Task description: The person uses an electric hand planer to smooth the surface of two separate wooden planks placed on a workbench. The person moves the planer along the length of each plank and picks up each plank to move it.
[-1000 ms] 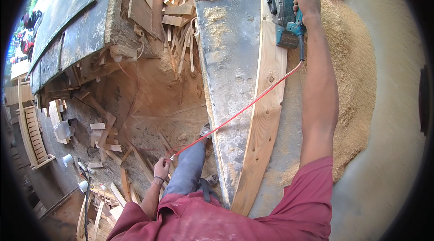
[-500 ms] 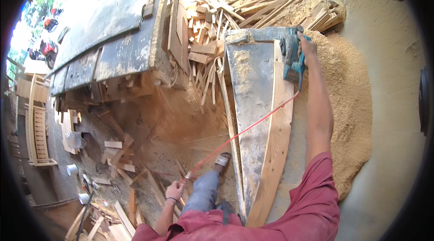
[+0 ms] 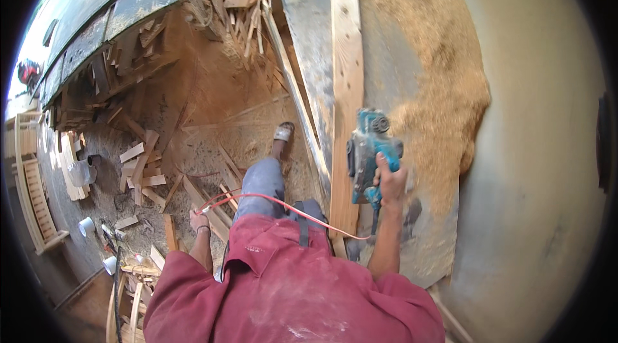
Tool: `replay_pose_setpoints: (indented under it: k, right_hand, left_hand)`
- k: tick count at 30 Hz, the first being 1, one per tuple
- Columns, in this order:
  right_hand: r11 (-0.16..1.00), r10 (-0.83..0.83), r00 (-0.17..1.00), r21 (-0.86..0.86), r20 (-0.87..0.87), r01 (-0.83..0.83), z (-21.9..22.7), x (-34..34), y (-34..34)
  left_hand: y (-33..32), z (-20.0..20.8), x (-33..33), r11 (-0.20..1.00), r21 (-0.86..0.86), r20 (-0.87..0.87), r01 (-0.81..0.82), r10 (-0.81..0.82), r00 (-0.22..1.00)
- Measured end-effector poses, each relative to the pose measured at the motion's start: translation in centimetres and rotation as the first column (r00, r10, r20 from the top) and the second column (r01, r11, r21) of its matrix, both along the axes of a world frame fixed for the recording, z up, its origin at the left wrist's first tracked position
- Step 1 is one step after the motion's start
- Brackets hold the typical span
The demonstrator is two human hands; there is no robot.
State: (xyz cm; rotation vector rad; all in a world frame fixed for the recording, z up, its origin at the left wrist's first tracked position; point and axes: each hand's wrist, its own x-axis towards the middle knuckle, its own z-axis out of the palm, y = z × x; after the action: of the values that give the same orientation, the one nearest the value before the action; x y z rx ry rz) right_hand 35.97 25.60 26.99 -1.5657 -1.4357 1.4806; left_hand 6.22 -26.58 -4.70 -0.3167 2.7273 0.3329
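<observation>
A teal and black electric hand planer [image 3: 374, 153] is in my right hand [image 3: 391, 183], its fingers wrapped round the handle. The planer is at the near part of a long wooden plank [image 3: 347, 53]; whether it touches the wood I cannot tell. That plank lies lengthwise on a grey, dust-covered bench [image 3: 308, 15]. From the planer's rear a red power cord [image 3: 283, 203] curves slackly across my front to my left hand [image 3: 199, 219], which is closed round it at the left, out over the floor.
A big heap of sawdust [image 3: 438, 60] covers the bench's right side, along a plain wall [image 3: 534, 150]. Wood offcuts [image 3: 143, 166] litter the floor at left, below a dark sheet-topped table [image 3: 96, 34]. A slatted wooden frame [image 3: 35, 195] and white cups [image 3: 87, 226] are further left.
My right hand has drawn the planer back from the plank's far end to its near part. The cord, nearly straight before, now sags in a curve. The view has shifted nearer my body.
</observation>
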Motion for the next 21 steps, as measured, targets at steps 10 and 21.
replay_pose_setpoints:
  k: [10, 21]
  right_hand:
    - [1.000, 0.009, 0.968, -0.012, 0.253, -0.006, -5.8, 15.6, -25.5]
    - [0.989, 0.061, 0.936, 0.108, 0.346, -0.104, -6.3, 17.0, -31.0]
  left_hand:
    - [0.4, -1.4, 4.7, 0.927, 0.258, 0.002, 0.271, -0.281, 0.960]
    - [-2.5, -1.7, 6.1, 0.889, 0.367, 0.037, 0.274, -0.308, 0.951]
